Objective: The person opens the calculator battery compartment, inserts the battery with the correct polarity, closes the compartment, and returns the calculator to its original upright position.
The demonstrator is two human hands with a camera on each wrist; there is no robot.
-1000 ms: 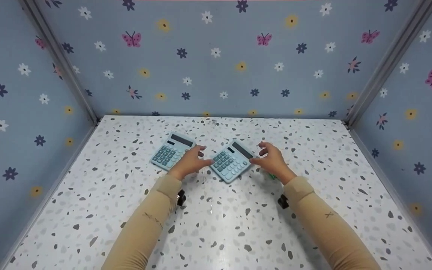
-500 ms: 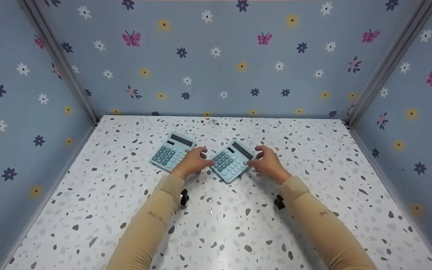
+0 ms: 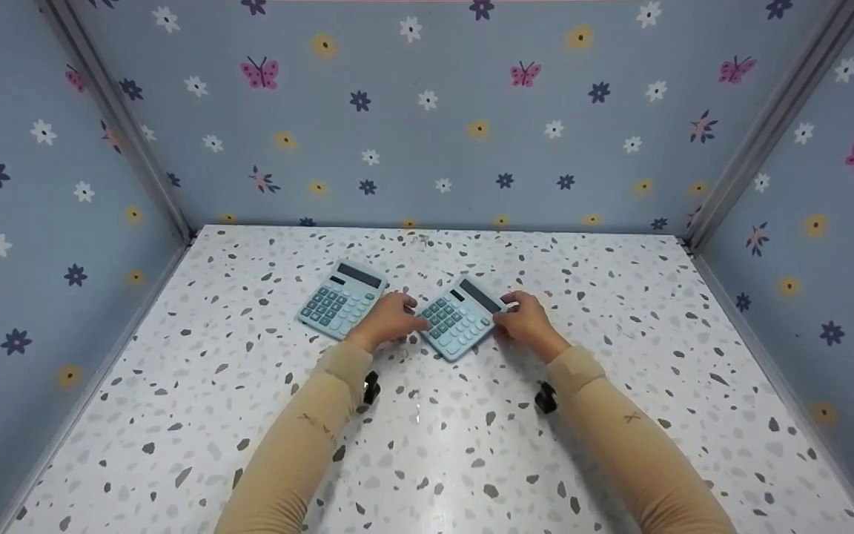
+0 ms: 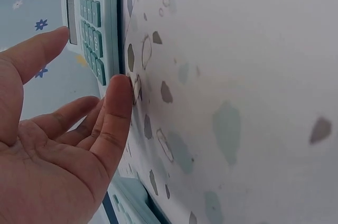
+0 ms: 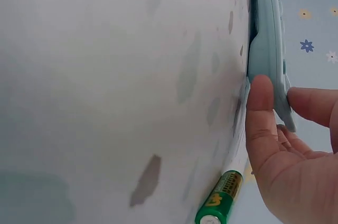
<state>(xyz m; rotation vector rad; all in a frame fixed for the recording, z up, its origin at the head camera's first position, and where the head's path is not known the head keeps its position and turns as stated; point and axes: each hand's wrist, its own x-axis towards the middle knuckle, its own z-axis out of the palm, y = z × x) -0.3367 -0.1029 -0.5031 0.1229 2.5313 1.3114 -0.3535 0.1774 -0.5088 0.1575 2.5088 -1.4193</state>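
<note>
- center calculator (image 3: pixel 460 320): in the middle of the head view, face up on the table (image 3: pixel 427 452), set diagonally with its display toward the upper right.
- right hand (image 3: pixel 531 320): at the right edge of the center calculator. fingers narrow: in the right wrist view, thumb and forefinger pinch the calculator's edge, thumb on the key side.
- left hand (image 3: pixel 390 319): at the left corner of the center calculator. fingers wide: in the left wrist view, the thumb stands before the display, with a fingertip beside the calculator's lower corner. firm contact cannot be told.
- left calculator (image 3: pixel 338 300): left of center in the head view, face up on the table, display toward the top. the left hand overlaps its lower right edge in that view.
- battery (image 5: pixel 222 198): green and gold, on the table at the bottom of the right wrist view, near the right hand.
- sleeves (image 3: pixel 293 452): tan, entering from the bottom of the head view; a black device (image 3: pixel 372 388) shows at each wrist.
- wall (image 3: pixel 427 137): blue, printed with flowers and butterflies, across the top of the head view.
</note>
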